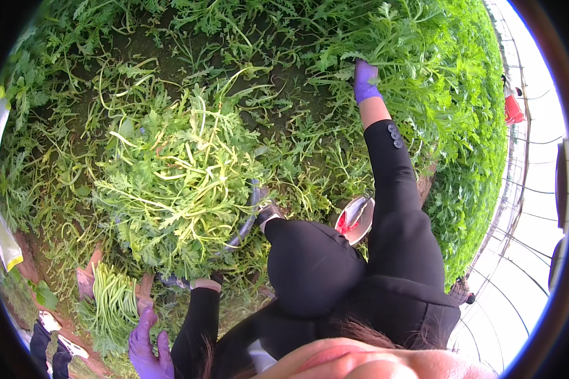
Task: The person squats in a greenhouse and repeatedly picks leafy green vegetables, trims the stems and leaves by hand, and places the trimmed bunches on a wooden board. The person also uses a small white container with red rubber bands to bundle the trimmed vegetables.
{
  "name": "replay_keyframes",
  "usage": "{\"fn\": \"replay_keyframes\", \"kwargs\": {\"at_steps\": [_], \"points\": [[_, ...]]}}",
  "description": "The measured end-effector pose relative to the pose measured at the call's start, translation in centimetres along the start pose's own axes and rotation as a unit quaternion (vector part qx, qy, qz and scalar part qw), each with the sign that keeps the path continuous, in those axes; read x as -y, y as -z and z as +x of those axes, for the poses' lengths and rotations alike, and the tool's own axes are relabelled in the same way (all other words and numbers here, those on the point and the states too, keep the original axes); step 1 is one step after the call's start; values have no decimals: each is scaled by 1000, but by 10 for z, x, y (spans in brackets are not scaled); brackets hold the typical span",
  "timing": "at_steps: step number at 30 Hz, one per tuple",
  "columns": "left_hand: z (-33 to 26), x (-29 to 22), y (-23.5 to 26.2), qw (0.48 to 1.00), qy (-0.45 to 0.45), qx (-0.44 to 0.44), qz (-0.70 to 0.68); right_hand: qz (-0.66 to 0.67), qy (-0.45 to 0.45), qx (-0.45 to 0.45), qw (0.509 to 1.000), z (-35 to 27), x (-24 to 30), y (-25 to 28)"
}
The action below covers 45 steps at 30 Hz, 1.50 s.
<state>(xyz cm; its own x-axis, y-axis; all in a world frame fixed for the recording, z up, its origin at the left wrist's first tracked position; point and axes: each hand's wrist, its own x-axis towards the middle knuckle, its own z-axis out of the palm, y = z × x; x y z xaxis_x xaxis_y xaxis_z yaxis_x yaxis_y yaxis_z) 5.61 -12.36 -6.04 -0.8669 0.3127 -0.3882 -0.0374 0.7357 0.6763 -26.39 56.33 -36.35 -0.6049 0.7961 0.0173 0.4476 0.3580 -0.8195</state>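
Note:
My left hand (pixel 150 351), in a purple glove, is low at the left with its thumb apart from the stretched fingers and nothing visible in it. Just beyond it, a bundle of cut leafy greens (pixel 114 297) lies with its pale stem ends up between wooden pieces. My right hand (pixel 365 81), also purple-gloved, reaches far forward into the standing leafy greens (pixel 423 69); leaves hide its fingers, so I cannot tell whether it grips any stems. Ahead of my knees a large loose heap of picked greens (pixel 183 183) rests in a dark-rimmed container (pixel 245 228), mostly covered.
A pale bowl (pixel 359 222) with something red inside stands beside my right knee. At the left edge is a white and yellow plastic bag (pixel 3 234). Another person's dark-trousered legs (pixel 60 360) show at lower left. Greenhouse ribs (pixel 518 208) curve along the right. Scattered stems cover the soil.

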Motion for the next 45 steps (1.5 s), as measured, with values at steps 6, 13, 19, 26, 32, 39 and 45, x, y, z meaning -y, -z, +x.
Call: {"fn": "replay_keyframes", "kwargs": {"at_steps": [6,13,19,26,32,39,45], "points": [[2,3,2,997,76,8,12,-122,46,113,985,82,5,-50],[13,0,5,992,129,15,-1,-626,254,221,703,95,26,-61],[18,-3,7,994,111,12,18,-441,309,298,788,47,39,-32],[20,-1,6,980,200,22,-1,215,15,-3,976,66,84,-54],[22,3,4,973,227,-23,-16,-45,50,119,991,107,72,-142],[31,0,6,978,208,-30,10,-124,110,195,967,97,84,-149],[30,2,7,971,237,-21,0,-271,114,254,921,55,94,-99]]}}
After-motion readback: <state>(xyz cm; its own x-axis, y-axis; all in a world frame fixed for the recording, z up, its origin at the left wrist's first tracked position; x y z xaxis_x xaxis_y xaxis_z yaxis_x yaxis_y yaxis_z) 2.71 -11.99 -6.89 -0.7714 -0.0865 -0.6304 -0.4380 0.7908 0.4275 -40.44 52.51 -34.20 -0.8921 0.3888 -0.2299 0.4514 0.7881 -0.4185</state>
